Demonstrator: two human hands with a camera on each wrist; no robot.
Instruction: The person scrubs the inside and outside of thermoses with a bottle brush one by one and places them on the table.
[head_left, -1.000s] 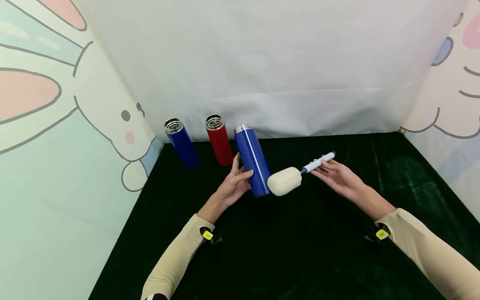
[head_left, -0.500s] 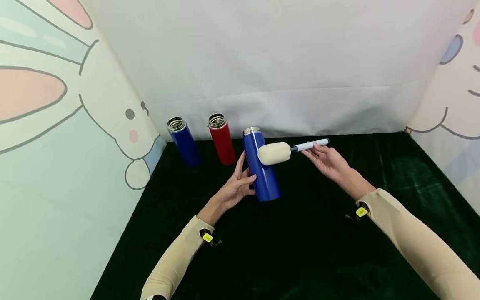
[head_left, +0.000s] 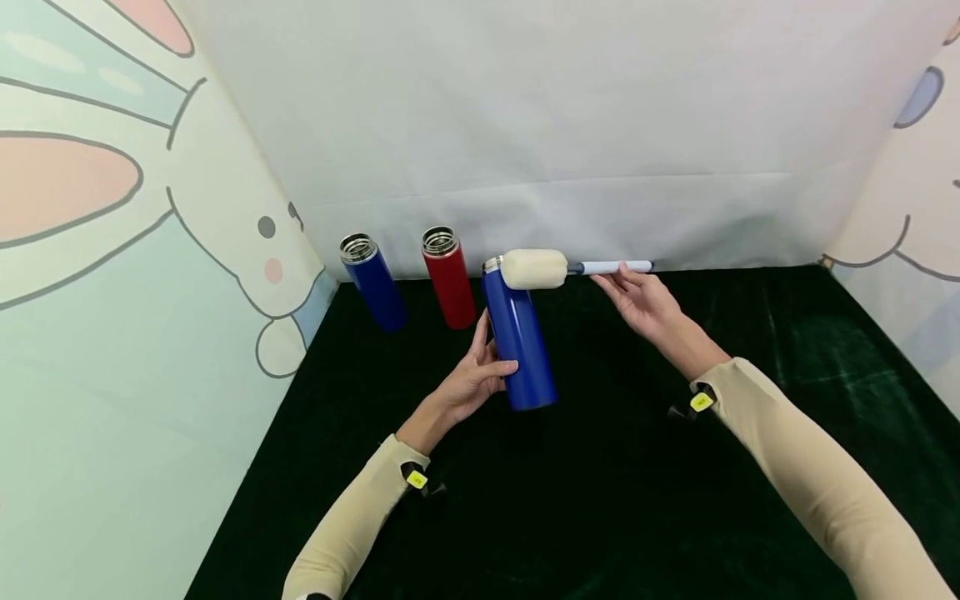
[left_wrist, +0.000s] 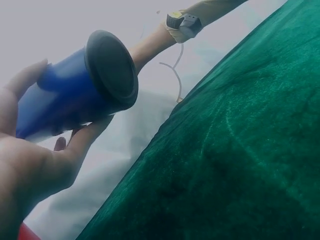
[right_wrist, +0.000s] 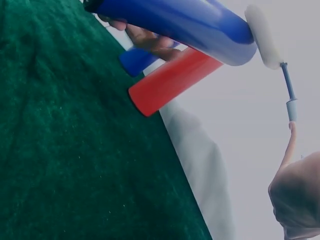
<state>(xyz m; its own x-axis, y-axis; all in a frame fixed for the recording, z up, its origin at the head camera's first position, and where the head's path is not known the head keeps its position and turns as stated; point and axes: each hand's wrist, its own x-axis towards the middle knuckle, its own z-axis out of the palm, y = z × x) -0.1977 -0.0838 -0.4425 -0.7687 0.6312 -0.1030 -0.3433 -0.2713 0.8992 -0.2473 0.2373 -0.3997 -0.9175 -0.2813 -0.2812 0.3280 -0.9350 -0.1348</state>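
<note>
My left hand [head_left: 474, 379] grips a blue bottle [head_left: 521, 350] round its lower half. The bottle is lifted and tilted, its steel neck up and leaning left. In the left wrist view its dark base [left_wrist: 114, 70] faces the camera. Between thumb and fingers, my right hand [head_left: 647, 307] holds the pale handle of a bottle brush [head_left: 617, 267], which lies level. Its cream sponge head [head_left: 534, 269] overlaps the bottle's neck in the head view. From the right wrist, the sponge [right_wrist: 263, 37] shows right at the bottle's top end, outside it.
A second blue bottle [head_left: 378, 292] and a red bottle [head_left: 452, 287] stand lidless at the back left of the dark green cloth [head_left: 600, 500]. Behind them hangs a white backdrop [head_left: 600, 108]. A rabbit-printed panel [head_left: 217, 258] borders the left side.
My right hand has raised the brush and carried it left, from beside the bottle's base to its neck, turning it level. My left hand keeps hold of the bottle, which has shifted slightly.
</note>
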